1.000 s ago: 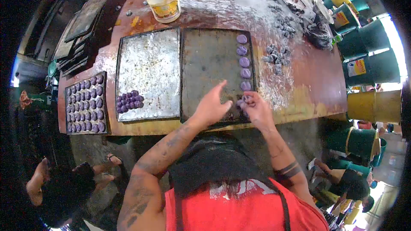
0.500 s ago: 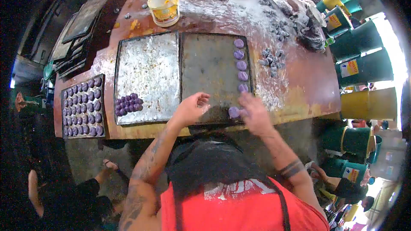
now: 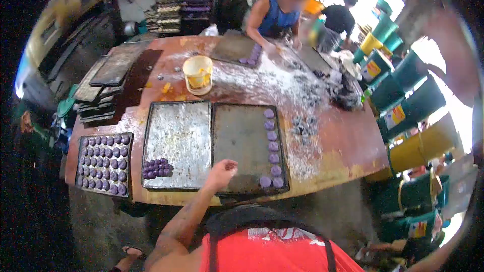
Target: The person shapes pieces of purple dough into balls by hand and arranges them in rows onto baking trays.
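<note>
Grip of left hand (image 3: pixel 221 175) loosely curled, seemingly empty, at tray's (image 3: pixel 237 131) 7 o'clock, likely to spare balls (image 3: pixel 273 146) edge-lined for space; right hand (image 3: pixel 454 45) blurred, 2 o'clock, grip untellable.

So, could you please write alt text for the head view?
The person's left hand is over a dark tray, lined with purple pieces at right. Leftward lie a silvery tray with purple balls and a fuller tray; a co-worker stands across the table.

The single head-worn camera looks forward and steeply down over the nearby table (image 3: pixel 348 158).
</note>
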Available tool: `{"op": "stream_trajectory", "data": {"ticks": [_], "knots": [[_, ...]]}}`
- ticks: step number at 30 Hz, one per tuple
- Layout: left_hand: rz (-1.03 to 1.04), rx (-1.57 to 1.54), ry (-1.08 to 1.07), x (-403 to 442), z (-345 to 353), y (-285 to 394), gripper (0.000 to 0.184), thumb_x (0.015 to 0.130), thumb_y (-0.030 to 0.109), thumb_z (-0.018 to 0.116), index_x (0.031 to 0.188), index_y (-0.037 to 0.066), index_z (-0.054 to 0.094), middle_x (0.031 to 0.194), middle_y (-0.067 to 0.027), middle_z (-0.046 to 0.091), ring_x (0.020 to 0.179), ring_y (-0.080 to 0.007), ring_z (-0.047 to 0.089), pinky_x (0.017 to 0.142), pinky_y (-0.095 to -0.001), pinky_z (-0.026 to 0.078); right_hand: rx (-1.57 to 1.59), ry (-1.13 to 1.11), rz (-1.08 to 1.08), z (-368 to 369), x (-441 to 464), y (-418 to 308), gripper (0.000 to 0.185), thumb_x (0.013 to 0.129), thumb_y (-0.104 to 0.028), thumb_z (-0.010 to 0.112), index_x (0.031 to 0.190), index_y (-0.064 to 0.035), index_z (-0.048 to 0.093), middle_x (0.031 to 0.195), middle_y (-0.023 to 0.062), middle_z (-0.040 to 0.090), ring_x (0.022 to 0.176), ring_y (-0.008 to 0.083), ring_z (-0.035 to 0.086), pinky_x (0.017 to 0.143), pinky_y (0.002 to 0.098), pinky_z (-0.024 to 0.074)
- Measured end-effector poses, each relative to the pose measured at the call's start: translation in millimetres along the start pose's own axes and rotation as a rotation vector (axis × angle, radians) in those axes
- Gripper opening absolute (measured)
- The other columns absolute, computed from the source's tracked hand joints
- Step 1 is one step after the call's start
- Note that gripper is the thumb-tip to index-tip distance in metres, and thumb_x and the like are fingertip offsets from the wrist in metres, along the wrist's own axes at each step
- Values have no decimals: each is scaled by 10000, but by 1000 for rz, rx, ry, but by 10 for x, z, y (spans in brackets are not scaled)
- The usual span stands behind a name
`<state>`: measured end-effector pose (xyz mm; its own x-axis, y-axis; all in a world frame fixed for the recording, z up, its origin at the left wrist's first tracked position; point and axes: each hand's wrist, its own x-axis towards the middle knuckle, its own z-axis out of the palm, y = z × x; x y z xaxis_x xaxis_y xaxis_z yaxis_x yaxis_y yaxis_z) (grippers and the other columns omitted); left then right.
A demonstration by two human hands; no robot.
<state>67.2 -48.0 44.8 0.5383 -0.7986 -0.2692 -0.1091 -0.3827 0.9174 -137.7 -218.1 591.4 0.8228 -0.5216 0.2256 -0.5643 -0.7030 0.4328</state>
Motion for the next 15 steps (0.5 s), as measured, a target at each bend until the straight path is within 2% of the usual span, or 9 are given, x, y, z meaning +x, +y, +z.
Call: {"op": "stream_trajectory", "data": {"ticks": [3,4,7,8,9,11,13,14,15], "knots": [[144,8,-45,179,333,186,286,883,168,630,1118,6,643,1033,-109,687,968,-203,642,894,-341,500,397,203,-2,-392,160,-494,488,872,-342,678,1224,-20,577,1024,181,658,681,200,579,592,324,492],[151,35,-80,149,441,298,296,878,179,631,1117,5,643,1039,-114,689,974,-211,644,896,-346,500,452,347,-68,-318,344,-479,450,866,-340,677,1174,-23,592,1009,183,661,736,223,601,646,344,496],[216,21,-153,379,693,532,322,863,196,639,1128,14,644,1065,-121,697,993,-213,654,885,-359,506,494,860,-353,538,1536,99,352,847,-333,674,1023,-32,634,964,188,673,900,291,667,807,403,508],[230,37,-170,388,770,602,325,862,196,638,1133,16,643,1066,-118,699,995,-207,655,882,-358,507,824,737,-239,971,1451,-164,392,886,-400,612,1023,-32,627,881,192,667,803,320,676,752,435,514],[241,44,-169,383,815,596,321,865,190,637,1135,16,642,1063,-114,700,990,-205,656,880,-355,508,943,705,-125,1540,1592,-310,365,896,-391,614,1005,-43,642,889,191,675,826,313,672,758,421,512],[249,34,-175,357,953,555,313,872,178,634,1140,17,640,1057,-107,701,979,-202,659,876,-348,509,1192,558,21,3193,2096,-587,335,938,-378,570,1011,-60,643,920,202,676,904,362,659,785,445,506],[195,-23,-77,163,848,562,297,883,156,624,1143,14,637,1041,-98,702,961,-193,660,871,-335,509,1006,309,17,4779,2016,-921,267,873,-236,588,1051,-45,644,955,231,671,932,399,657,781,455,502],[166,-46,-26,50,767,510,289,889,145,619,1145,13,636,1032,-94,703,952,-189,660,868,-328,509,828,219,-28,5220,1774,-1046,285,843,-214,591,1063,-41,643,1007,248,658,968,418,636,801,460,507],[107,-49,99,-12,739,397,269,904,127,614,1150,21,632,1007,-81,701,923,-171,655,857,-313,508,808,47,-83,5586,1528,-1093,303,836,-249,609,1050,-40,655,1002,237,663,954,412,638,800,461,515]]}}
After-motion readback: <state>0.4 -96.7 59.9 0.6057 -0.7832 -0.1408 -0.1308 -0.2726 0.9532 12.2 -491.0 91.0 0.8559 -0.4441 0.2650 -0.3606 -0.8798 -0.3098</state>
